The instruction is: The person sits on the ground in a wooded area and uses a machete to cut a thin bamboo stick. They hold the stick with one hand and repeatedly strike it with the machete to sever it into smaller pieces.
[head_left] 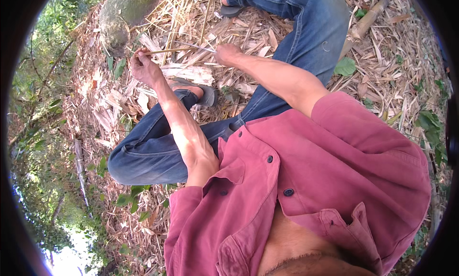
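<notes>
Clearly, the left hand [145,70] is the nearer one, pinching one end of a thin stick [166,51], which extends from its fingers to the right, its long axis almost level, above the wood chips [189,73]. The right hand [228,55] is closed around what seems a narrow knife [204,49], pointing leftward to the stick's far end; whether they touch, I cannot tell.
</notes>
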